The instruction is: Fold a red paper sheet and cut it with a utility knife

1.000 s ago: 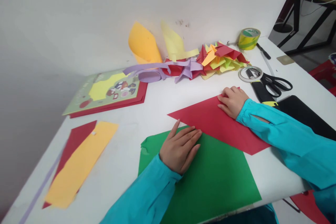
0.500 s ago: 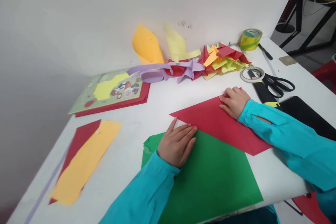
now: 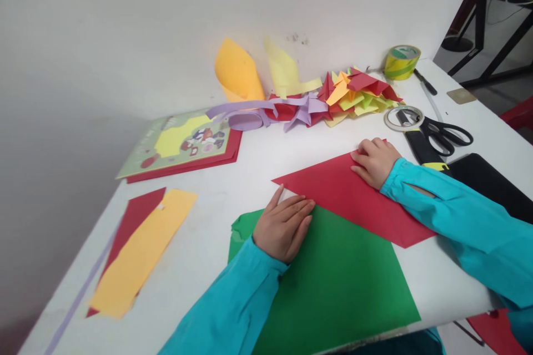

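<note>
The red paper sheet (image 3: 345, 191) lies flat on the worktop (image 3: 191, 244), its near edge seeming to overlap the green paper sheet (image 3: 333, 283). The left hand (image 3: 283, 227) is spread with fingers straight, the tips at that overlap, gripping nothing visible; the right hand (image 3: 377, 163) has its fingers curled at the red sheet's far edge, and I cannot tell whether they pinch or merely press. If the two hands push unevenly, the sheets would likely skew, since nothing else visibly pins them. The green sheet's crumpled far-left corner could crease further or tear if dragged. The right sleeve (image 3: 437, 199) might snag the black-and-yellow utility knife (image 3: 422, 150) just beside it, or nudge the scissors (image 3: 452, 136). Hidden are the right fingertips' underside and whatever part of the green sheet runs beneath the red. The left forearm covers some green, the lower frame edge crops it, and the scissor blades are hard to make out.
</note>
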Action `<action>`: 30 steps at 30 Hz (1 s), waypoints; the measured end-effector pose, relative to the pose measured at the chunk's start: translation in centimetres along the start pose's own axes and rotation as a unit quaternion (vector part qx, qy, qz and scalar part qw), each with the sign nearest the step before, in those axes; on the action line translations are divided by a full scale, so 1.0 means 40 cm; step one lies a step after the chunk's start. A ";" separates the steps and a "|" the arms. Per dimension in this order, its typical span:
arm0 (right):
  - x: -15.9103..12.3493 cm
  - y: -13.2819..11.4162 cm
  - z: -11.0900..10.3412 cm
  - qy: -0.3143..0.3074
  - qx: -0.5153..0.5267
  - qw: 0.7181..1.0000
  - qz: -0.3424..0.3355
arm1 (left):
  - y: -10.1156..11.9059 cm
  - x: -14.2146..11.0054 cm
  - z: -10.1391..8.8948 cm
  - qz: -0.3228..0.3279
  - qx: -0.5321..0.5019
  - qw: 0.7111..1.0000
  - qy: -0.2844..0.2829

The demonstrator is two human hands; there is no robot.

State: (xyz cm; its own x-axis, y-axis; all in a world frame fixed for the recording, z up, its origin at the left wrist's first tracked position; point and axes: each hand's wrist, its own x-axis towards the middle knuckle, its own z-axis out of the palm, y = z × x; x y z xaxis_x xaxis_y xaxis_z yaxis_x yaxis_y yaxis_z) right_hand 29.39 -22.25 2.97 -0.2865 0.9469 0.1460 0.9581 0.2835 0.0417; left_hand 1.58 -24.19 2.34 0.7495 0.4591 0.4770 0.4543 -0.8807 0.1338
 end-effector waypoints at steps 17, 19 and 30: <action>-0.002 0.008 0.016 0.033 -0.022 0.999 -0.009 | -0.064 -0.025 0.005 -0.036 0.037 0.999 0.008; -0.003 0.009 0.019 0.038 -0.024 0.999 -0.011 | -0.074 -0.029 0.006 -0.041 0.043 0.998 0.010; -0.004 0.009 0.019 0.040 -0.016 0.999 -0.011 | -0.128 -0.046 -0.002 -0.043 0.089 0.995 0.017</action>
State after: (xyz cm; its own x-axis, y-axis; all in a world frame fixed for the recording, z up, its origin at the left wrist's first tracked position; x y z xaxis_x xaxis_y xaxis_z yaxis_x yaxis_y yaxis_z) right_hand 29.79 -22.16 2.21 -0.3072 0.9253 0.2225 0.9516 0.2974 0.0773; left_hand -2.14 -20.53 0.84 0.6890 0.5255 0.4991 0.5963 -0.8025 0.0218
